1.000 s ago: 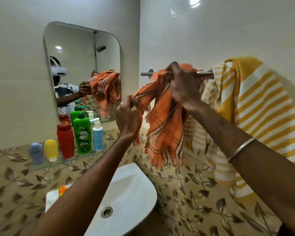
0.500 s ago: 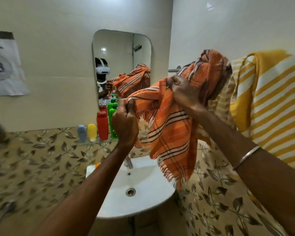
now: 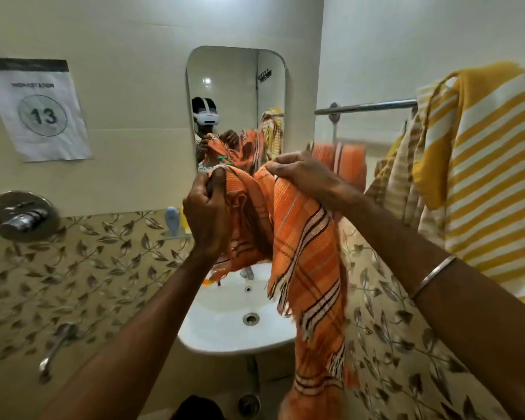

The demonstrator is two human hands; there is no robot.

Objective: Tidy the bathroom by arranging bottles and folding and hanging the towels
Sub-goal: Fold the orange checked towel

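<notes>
An orange checked towel (image 3: 303,256) hangs between my hands, in front of me and above the sink. My left hand (image 3: 206,213) grips one bunched top edge. My right hand (image 3: 300,174) pinches the other top edge, and the cloth drops from it in a long fold past the basin. The steel towel rail (image 3: 364,107) on the right wall is bare at its left end. A yellow and white striped towel (image 3: 482,177) hangs over its right end. A pale blue bottle (image 3: 172,219) shows on the glass shelf behind my left hand; the other bottles are hidden.
A white sink (image 3: 237,322) juts from the leaf-patterned tiles below the towel. A mirror (image 3: 235,107) hangs above it. A shower mixer (image 3: 23,219) and a tap (image 3: 55,347) stick out from the left wall, under a paper sign (image 3: 37,110) marked 13.
The orange towel has come off the rail and been pulled down and left, in front of the mirror. The view has swung left and back, which brings the sign and the shower mixer into sight.
</notes>
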